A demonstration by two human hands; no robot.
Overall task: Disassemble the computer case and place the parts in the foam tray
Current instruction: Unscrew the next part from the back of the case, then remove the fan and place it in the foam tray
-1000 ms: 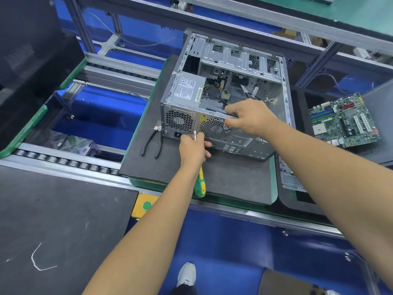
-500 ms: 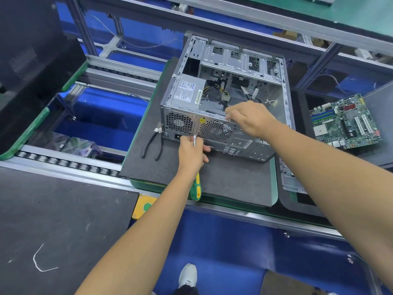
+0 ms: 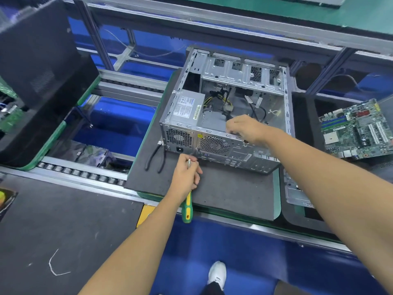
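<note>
Pointing toward the computer case (image 3: 231, 116), screwdriver (image 3: 188, 206) in left hand (image 3: 185, 177).

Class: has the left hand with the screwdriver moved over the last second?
Yes. The left hand has drawn back slightly from the rear panel of the computer case, toward the person, with the screwdriver in its grip.

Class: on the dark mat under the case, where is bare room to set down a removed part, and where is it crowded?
Bare: the mat between the case, its near edge and the left hand. Crowded: the pliers.
</note>
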